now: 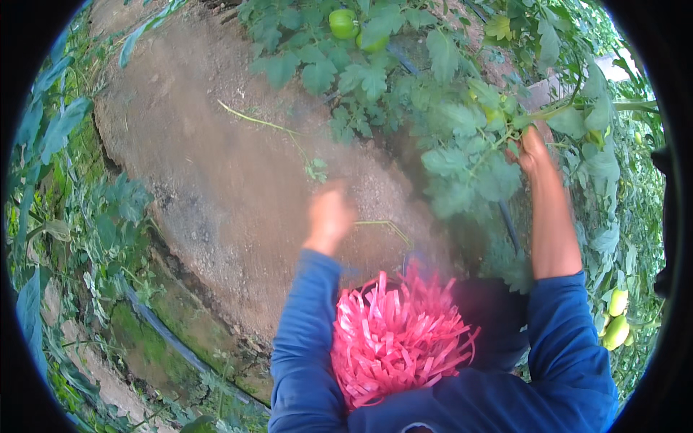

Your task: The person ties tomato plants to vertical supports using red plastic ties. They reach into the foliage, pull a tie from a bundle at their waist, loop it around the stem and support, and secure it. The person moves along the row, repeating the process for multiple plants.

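My left hand point(329, 214) is blurred over the bare soil path, its fingers not clear. Beside it shows a thin green stem point(379, 222); I cannot tell whether the hand touches it. Among the leaves of a tomato plant point(471, 168), my right hand point(532, 149) has its fingers curled around a stem point(524, 129), partly hidden by foliage. A bushy bundle of pink plastic strips point(398, 341) sits at my waist, between my blue sleeves.
A cut shoot point(265, 123) lies on the soil path point(189, 178). Green tomatoes hang at the top point(343, 24) and lower right point(616, 331). A dark irrigation hose point(173, 338) runs along the left bed, and another hose point(509, 224) passes under the right-hand plants.
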